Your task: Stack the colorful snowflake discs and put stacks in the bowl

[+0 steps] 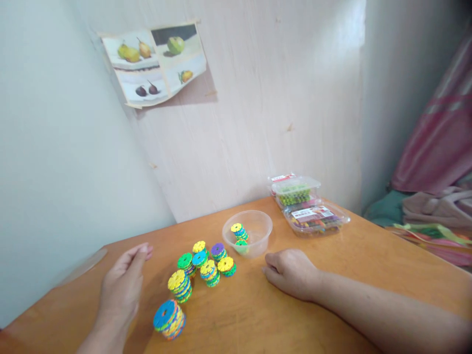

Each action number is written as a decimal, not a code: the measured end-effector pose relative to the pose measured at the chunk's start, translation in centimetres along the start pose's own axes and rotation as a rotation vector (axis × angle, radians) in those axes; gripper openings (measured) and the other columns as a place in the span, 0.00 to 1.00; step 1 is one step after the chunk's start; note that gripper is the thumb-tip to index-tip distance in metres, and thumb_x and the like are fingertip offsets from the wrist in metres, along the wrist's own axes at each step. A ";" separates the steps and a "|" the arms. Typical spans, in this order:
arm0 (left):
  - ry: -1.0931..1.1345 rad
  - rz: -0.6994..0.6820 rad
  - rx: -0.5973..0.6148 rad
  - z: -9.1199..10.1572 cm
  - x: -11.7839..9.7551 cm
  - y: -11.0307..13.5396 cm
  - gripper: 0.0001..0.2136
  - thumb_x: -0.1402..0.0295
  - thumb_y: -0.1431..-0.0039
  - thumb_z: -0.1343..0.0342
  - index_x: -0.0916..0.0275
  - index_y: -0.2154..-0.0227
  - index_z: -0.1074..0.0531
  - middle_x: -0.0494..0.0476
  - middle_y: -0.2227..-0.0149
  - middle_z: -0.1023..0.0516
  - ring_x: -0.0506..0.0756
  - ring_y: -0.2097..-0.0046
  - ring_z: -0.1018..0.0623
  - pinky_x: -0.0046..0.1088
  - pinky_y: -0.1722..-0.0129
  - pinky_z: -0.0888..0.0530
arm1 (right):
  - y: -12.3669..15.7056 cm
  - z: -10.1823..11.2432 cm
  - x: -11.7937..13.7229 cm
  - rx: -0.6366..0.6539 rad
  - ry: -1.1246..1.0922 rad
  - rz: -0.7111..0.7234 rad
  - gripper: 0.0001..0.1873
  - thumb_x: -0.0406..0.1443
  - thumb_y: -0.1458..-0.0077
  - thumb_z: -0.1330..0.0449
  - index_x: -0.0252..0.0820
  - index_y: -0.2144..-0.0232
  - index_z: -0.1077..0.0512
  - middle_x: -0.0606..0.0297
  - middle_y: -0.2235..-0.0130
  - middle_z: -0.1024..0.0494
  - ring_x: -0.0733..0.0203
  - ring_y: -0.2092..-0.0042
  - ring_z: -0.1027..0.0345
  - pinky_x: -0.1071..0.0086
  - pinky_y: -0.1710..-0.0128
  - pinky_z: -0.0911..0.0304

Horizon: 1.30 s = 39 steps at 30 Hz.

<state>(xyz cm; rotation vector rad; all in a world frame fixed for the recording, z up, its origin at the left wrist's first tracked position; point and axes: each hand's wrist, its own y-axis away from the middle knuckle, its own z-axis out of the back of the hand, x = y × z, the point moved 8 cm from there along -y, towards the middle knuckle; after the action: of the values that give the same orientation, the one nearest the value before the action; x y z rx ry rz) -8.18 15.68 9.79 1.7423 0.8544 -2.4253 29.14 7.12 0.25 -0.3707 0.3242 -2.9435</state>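
Note:
Several stacks of colourful plastic discs (201, 268) stand in the middle of the orange wooden table (258, 314). A taller stack with a blue top (169, 319) is nearest me. My left hand (123, 287) rests on the table left of the stacks, fingers stretched forward and together, holding nothing. My right hand (291, 273) lies on the table right of the stacks, fingers curled under into a loose fist, nothing visible in it. A clear plastic bowl (248, 233) behind the stacks holds two small disc stacks.
Two clear plastic boxes with coloured pieces (309, 206) sit at the table's far edge against the wall. A paper with fruit pictures (157, 61) hangs on the wall. Pink fabric and clothes (438, 162) lie to the right. A clear lid (83, 265) lies far left.

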 end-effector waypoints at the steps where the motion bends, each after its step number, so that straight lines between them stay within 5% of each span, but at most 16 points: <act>1: -0.032 -0.027 0.012 0.0 -1.1 0.1 0.24 0.48 0.50 0.43 0.62 0.57 0.26 0.58 0.53 0.21 0.63 0.45 0.25 0.42 0.39 0.35 | 0.0 0.0 0.0 -0.004 -0.007 -0.001 0.14 0.41 0.41 0.47 0.43 0.74 0.27 0.61 0.70 0.19 0.61 0.71 0.29 0.67 0.73 0.59; 3: -0.143 -0.086 0.073 -0.4 -3.4 0.4 0.24 0.48 0.50 0.43 0.61 0.58 0.26 0.57 0.54 0.20 0.63 0.46 0.25 0.42 0.39 0.34 | 0.0 0.0 0.0 -0.008 -0.025 0.002 0.14 0.41 0.41 0.47 0.43 0.74 0.28 0.61 0.71 0.19 0.61 0.71 0.29 0.67 0.73 0.60; 7: -0.385 -0.223 0.468 -4.7 -6.9 2.5 0.24 0.47 0.46 0.45 0.61 0.54 0.26 0.58 0.53 0.20 0.62 0.49 0.23 0.41 0.44 0.30 | -0.1 0.0 -0.1 -0.007 -0.063 0.008 0.14 0.41 0.41 0.47 0.43 0.75 0.28 0.61 0.71 0.19 0.61 0.71 0.30 0.67 0.73 0.61; 12: -0.621 -0.437 0.929 -10.8 -7.4 5.8 0.19 0.53 0.43 0.45 0.57 0.53 0.24 0.57 0.50 0.21 0.61 0.48 0.24 0.38 0.45 0.30 | -0.1 0.1 -0.2 -0.010 -0.106 0.002 0.14 0.40 0.42 0.46 0.43 0.76 0.29 0.61 0.71 0.20 0.62 0.71 0.30 0.67 0.73 0.61; 23: -0.958 -0.527 1.053 -16.7 -5.8 4.4 0.24 0.51 0.50 0.41 0.59 0.53 0.24 0.59 0.52 0.21 0.62 0.49 0.25 0.37 0.48 0.30 | 0.0 0.2 -0.4 -0.027 -0.145 -0.010 0.13 0.40 0.43 0.46 0.42 0.77 0.30 0.61 0.72 0.19 0.62 0.71 0.29 0.68 0.74 0.62; 30: -1.010 -0.541 1.090 -17.8 -5.0 3.9 0.22 0.53 0.52 0.39 0.56 0.54 0.24 0.56 0.52 0.21 0.61 0.49 0.25 0.33 0.51 0.31 | -0.1 0.1 -0.5 -0.027 -0.165 -0.034 0.14 0.40 0.43 0.46 0.42 0.77 0.30 0.61 0.72 0.20 0.62 0.72 0.30 0.68 0.74 0.62; 39: -1.005 -0.519 1.090 -18.1 -4.5 3.7 0.19 0.57 0.53 0.39 0.54 0.57 0.23 0.54 0.55 0.19 0.60 0.52 0.23 0.32 0.54 0.30 | -0.4 0.3 -2.7 -0.090 -0.283 -0.259 0.13 0.41 0.41 0.48 0.43 0.76 0.33 0.64 0.73 0.23 0.63 0.71 0.33 0.70 0.74 0.59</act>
<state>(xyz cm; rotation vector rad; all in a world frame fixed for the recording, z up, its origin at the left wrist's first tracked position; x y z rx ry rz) 10.40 19.42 8.29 -0.0488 -0.2617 -3.7850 31.76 7.96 0.02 -0.8934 0.3979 -3.0692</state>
